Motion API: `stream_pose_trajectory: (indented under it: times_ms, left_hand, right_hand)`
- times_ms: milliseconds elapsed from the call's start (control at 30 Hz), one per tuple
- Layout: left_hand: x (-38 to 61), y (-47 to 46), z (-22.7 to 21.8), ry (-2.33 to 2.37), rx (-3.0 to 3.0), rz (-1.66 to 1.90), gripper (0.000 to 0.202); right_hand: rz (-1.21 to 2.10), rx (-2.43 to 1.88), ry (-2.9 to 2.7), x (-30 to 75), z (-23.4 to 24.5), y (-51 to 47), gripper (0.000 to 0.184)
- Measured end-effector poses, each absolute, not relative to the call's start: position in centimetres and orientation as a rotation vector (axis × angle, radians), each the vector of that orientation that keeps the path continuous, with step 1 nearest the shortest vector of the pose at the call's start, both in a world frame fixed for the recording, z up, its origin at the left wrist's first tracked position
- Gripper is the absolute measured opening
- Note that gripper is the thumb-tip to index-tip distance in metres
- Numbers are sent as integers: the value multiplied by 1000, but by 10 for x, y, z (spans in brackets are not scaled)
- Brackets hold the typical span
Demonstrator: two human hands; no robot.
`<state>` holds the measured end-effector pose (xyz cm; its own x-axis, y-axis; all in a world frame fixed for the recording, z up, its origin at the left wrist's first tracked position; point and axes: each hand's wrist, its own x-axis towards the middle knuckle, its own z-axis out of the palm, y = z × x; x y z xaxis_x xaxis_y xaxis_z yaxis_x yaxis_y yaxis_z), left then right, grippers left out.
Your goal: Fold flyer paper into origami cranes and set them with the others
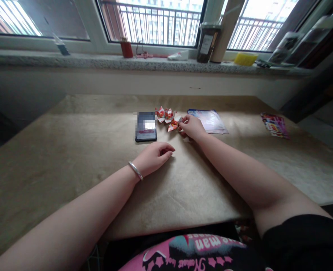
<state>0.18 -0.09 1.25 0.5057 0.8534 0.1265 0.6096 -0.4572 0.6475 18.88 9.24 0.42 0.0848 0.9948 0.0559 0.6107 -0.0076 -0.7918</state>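
Note:
My right hand [193, 127] is at the small folded paper pieces [166, 114], which are red-orange and white with pointed petal shapes. Its fingertips are pinched on a folded paper piece [180, 120] at the right end of the cluster; the fingers partly hide it. My left hand [156, 156] rests on the table in front of the phone, fingers loosely curved, a gap between thumb and fingers and nothing in it. A silver bangle [135, 171] circles that wrist. The dark phone [146, 128] lies left of the paper pieces, its screen lit and partly blurred.
Flat printed sheets [207, 120] lie behind my right hand on the beige-covered table [56, 158]. Colourful cards or packets [275, 125] lie farther right. On the stone windowsill [93, 63] stand a red container [126, 49], a dark lidded jar [208, 43] and a yellow sponge-like block [245, 59].

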Motion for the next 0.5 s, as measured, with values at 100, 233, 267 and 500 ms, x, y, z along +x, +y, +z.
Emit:
stream_pose_trajectory:
  times_ms: [100,233,267,500]
  left_hand:
    - [0,0,13,1182,2236,607,17]
    - [0,1,13,1192,2241,605,17]
    - [1,1,13,1196,2239,602,17]
    - [2,0,14,1186,2247,598,17]
  right_hand:
    - [632,-1718,-1621,185,2,101,4]
    - [560,-1749,-1617,186,-2,113,7]
    - [559,-1754,-1616,187,-2,115,8]
    - [590,-1743,-1612,191,-4,117,19]
